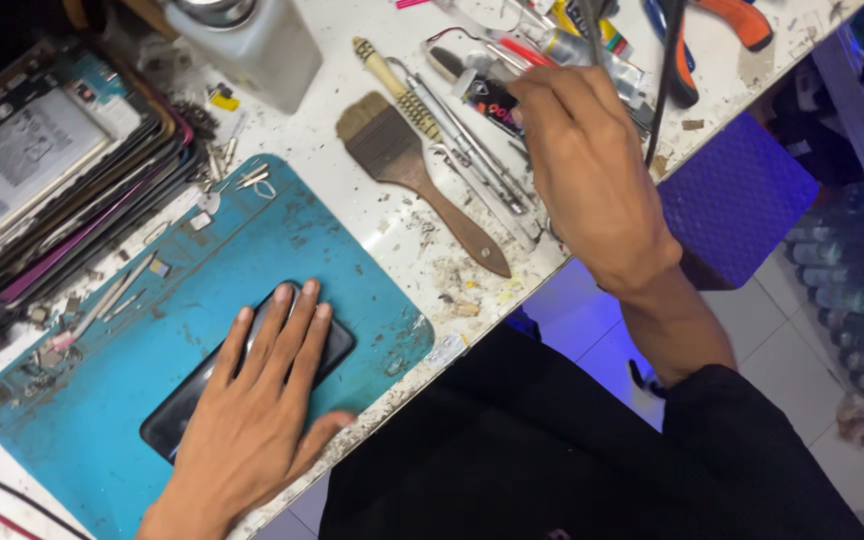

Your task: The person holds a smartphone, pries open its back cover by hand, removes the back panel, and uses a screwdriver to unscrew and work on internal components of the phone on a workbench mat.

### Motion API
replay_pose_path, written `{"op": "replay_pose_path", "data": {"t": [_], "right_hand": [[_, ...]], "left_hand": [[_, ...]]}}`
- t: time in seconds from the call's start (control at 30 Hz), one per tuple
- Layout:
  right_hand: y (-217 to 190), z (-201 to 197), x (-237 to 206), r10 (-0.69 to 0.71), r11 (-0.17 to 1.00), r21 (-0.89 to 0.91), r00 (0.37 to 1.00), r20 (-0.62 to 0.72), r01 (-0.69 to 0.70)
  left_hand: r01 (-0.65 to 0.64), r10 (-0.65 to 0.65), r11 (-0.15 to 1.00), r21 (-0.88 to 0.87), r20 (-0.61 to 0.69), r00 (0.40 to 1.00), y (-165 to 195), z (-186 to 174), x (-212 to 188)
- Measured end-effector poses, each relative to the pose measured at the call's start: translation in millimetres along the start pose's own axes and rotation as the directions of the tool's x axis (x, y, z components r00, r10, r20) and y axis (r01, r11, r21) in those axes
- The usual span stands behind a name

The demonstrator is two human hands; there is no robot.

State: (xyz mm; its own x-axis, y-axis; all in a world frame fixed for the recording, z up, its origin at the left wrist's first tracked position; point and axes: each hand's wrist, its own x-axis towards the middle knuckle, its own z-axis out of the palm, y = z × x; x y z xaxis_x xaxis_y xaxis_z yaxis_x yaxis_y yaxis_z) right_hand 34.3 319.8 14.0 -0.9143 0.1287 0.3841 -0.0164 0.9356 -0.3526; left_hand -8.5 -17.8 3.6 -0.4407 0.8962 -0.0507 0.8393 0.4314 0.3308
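Observation:
My left hand (257,410) lies flat, fingers spread, on a black phone (337,342) that rests on a blue work mat (102,400). My right hand (587,165) reaches over the far right of the bench among the tools, its fingers curled down near a small dark tube (492,100) and a black cable (664,90). Whether the right hand grips anything is hidden by its own back. A wooden-handled brush (402,165) and several metal hand tools (472,150) lie just left of that hand.
A stack of opened phones and frames (42,160) sits at the back left. A white plastic bottle (252,40) stands at the back, orange-handled pliers (722,25) at the back right. Small screws and debris litter the white bench (332,210). A purple stool (737,195) stands beneath.

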Motion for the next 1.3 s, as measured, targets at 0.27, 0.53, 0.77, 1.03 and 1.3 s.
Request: {"op": "replay_pose_path", "data": {"t": [0.27, 0.53, 0.77, 1.03, 1.3], "right_hand": [[9.2, 16.2, 15.7, -0.1, 0.986, -0.138, 0.995, -0.025, 0.095], [1.6, 16.8, 18.3, -0.14, 0.954, -0.268, 0.99, -0.006, 0.133], [10.9, 20.9, 13.0, -0.243, 0.935, -0.274, 0.97, -0.027, 0.227], [-15.3, 8.6, -14.8, -0.258, 0.897, 0.307, 0.942, -0.216, 0.317], [-50.8, 23.7, -42.8, 0.078, 0.502, 0.859, 0.983, -0.164, 0.104]], "left_hand": [[0.112, -0.148, 0.971, -0.212, -0.161, 0.976, -3.6, -10.3, -10.9], [0.13, -0.162, 0.98, -0.152, -0.224, 0.961, -9.3, -10.8, -31.5], [0.124, -0.182, 0.961, -0.248, -0.229, 0.956, -10.7, -15.7, -44.6], [0.238, -0.265, 0.902, -0.36, -0.026, 0.964, -11.7, -38.2, -19.1], [0.443, -0.391, 0.822, -0.357, 0.21, 0.896, -8.1, -61.0, -1.0]]}}
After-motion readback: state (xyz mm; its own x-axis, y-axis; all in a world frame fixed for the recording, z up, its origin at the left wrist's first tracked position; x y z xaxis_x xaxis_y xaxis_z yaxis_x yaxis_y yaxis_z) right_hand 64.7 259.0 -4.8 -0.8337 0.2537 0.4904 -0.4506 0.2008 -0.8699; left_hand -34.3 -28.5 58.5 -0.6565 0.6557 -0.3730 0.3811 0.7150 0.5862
